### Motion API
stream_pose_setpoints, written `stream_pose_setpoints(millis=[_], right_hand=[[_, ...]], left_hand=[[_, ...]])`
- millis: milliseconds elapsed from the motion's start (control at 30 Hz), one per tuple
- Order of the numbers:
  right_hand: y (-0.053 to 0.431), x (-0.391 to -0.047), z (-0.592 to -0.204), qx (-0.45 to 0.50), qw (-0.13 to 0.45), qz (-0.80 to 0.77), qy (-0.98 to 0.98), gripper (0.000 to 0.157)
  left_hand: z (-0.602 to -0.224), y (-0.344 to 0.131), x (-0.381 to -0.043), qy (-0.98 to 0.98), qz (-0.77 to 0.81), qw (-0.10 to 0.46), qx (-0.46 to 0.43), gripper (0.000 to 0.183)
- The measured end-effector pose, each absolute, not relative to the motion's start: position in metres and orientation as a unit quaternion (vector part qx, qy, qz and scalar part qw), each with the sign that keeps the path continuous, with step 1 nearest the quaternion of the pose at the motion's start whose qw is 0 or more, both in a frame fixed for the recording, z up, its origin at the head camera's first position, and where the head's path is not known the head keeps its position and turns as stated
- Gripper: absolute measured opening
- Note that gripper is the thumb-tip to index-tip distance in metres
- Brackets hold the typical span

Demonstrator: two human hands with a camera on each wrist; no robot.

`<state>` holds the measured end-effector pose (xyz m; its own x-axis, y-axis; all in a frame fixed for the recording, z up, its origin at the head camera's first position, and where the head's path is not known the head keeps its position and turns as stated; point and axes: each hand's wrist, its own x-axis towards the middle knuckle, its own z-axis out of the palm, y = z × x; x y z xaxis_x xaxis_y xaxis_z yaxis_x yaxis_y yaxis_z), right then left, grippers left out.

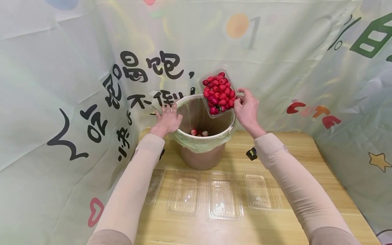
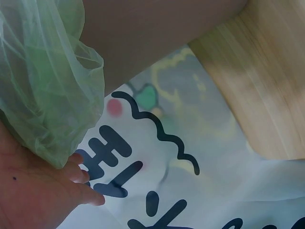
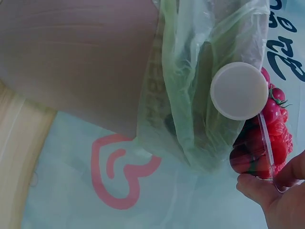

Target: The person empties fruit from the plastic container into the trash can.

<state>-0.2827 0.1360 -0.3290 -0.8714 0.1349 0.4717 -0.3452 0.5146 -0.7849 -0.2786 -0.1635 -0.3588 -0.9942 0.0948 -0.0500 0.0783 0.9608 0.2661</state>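
Note:
My right hand [image 1: 247, 110] pinches the edge of a clear plastic box [image 1: 201, 81], which is tilted over the mouth of a brown bin [image 1: 202, 159]. Red raspberries [image 1: 223, 96] and a few cherry tomatoes [image 3: 271, 110] fill it. In the right wrist view, thumb and finger grip the box's lip. My left hand [image 1: 167, 121] rests at the bin's left rim with its fingers extended. The left wrist view shows that hand beside the green bin liner [image 2: 52, 95]. Inside the bin lie several round reddish fruits [image 1: 205, 133].
Several clear plastic trays [image 1: 185, 196] lie in a row on the wooden table [image 1: 190, 231], in front of the bin. Printed cloth walls [image 1: 275, 75] stand behind and on both sides. A white round knob [image 3: 239, 90] shows over the liner in the right wrist view.

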Motion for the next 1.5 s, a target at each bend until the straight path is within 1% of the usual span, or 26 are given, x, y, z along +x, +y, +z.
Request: stream_pose_setpoints(millis=[200,433,867,1500], right_hand=[[0.1313,-0.2808,-0.3289,0.079,0.245,0.472,-0.843,0.04],[0.1283,-0.2804,-0.3293,0.09,0.268,0.452,-0.846,0.035],[0.1278,-0.2802,-0.3259,0.11,0.281,0.45,-0.841,0.037],[0.1264,-0.2802,-0.3278,0.122,0.286,0.453,-0.835,0.038]], left_hand=[[-0.3598,-0.1639,-0.2792,0.99,0.131,0.028,0.045,0.075],[-0.3605,-0.1643,-0.28,0.99,0.131,0.025,0.046,0.075],[-0.3584,-0.1634,-0.2771,0.99,0.134,0.024,0.045,0.075],[-0.3597,-0.1645,-0.2788,0.989,0.138,0.024,0.046,0.075]])
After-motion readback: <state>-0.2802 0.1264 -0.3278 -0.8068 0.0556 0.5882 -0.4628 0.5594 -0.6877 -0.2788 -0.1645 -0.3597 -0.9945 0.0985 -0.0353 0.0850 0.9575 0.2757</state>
